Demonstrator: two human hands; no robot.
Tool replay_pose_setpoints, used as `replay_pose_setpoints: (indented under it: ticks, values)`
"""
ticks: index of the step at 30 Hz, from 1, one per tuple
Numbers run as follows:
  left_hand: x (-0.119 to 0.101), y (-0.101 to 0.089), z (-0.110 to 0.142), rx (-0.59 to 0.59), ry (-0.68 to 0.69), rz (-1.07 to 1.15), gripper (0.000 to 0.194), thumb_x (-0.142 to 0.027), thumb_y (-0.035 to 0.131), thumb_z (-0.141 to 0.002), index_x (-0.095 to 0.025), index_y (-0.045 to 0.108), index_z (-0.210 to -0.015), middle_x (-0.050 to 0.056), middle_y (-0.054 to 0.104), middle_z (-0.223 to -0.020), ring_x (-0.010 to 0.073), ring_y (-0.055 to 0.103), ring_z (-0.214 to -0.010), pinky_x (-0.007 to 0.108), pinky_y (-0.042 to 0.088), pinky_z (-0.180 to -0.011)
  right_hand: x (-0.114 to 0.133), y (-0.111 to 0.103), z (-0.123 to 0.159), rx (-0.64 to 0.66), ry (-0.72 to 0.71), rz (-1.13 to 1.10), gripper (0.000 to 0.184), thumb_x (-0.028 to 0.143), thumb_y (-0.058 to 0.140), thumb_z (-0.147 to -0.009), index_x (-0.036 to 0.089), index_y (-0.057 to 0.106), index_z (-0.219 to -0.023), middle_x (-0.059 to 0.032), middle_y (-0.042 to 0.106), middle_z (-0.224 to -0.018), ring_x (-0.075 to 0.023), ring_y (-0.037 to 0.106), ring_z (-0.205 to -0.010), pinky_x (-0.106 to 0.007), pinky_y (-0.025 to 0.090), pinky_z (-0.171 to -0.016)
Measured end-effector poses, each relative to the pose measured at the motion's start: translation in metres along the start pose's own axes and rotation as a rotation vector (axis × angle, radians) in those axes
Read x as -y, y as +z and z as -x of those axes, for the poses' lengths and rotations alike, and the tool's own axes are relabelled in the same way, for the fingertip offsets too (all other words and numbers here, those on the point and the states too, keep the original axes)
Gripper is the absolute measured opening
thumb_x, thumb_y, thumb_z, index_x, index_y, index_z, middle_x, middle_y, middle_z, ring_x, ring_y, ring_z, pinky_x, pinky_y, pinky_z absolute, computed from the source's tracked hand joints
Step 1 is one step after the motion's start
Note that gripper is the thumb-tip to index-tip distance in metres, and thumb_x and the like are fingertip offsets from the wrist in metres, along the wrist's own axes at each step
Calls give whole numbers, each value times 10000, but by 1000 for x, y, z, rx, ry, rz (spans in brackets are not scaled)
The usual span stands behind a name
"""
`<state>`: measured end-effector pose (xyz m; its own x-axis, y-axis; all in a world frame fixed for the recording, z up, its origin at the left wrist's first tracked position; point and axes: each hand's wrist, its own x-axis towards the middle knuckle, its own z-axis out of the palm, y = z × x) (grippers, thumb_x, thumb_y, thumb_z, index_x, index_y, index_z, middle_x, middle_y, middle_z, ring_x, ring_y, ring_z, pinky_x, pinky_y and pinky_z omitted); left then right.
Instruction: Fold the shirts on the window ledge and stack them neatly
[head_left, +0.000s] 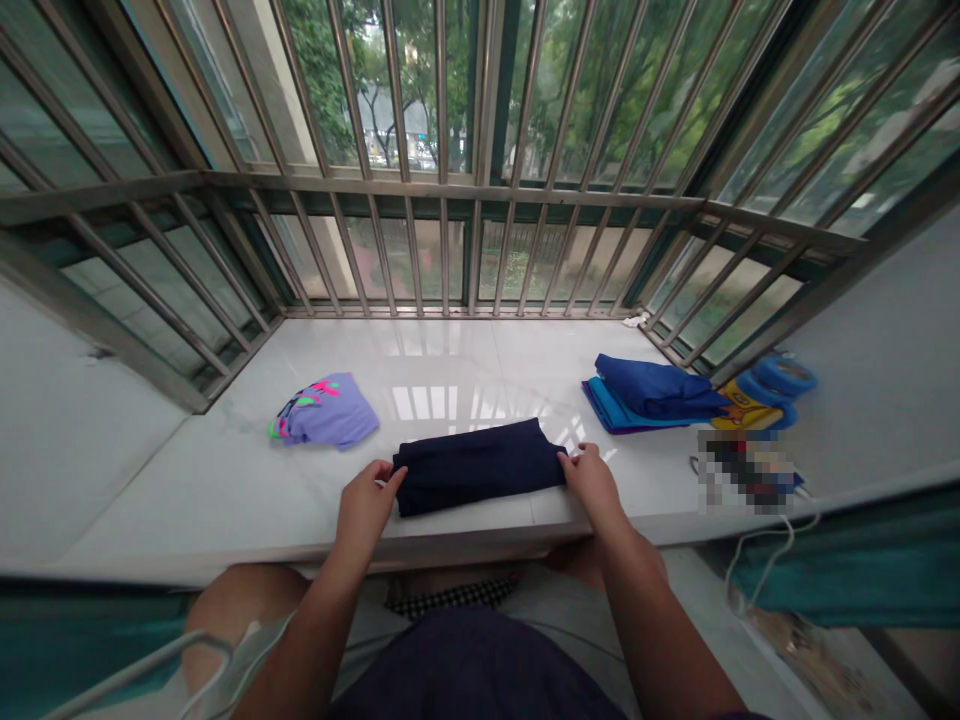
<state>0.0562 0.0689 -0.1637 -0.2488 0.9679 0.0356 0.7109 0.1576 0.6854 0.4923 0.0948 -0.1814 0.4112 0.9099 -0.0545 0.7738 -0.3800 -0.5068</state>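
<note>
Folded navy garment (478, 467) lies centred on the near part of the white stone sill (187, 490); left hand (366, 505) is narrow, fingers closed on the garment's left end; right hand (591, 484) is narrow, holding the right end between thumb and fingers; lilac printed garment (326, 410) lies far left; folded blue cloth stack (645, 395) lies far right, beside a blue-and-yellow item (757, 395); steel window bars (474, 250) bound the far edge.
</note>
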Motion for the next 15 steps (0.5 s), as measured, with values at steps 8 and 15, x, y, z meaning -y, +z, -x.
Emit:
replay_pose_setpoints:
  ticks: [8, 15]
  values:
    - [1, 13, -4, 154, -190, 591, 496, -693, 746, -805, -231, 738, -985, 37, 788, -876, 220, 713, -813, 276, 463, -627, -7, -8, -8, 149, -11, -335, 386, 567, 607, -942, 217, 743, -850, -78, 797, -844, -280, 751, -858, -356, 556, -769]
    - [5, 20, -10, 521, -441, 1019, 486, -524, 894, -730, -222, 669, -1037, 2, 703, -807, 156, 620, -625, 260, 431, -586, 8, -12, 5, 525, -74, -920, 539, 749, 767, -826, 225, 739, -949, -72, 790, -893, -254, 745, -891, -381, 587, -862]
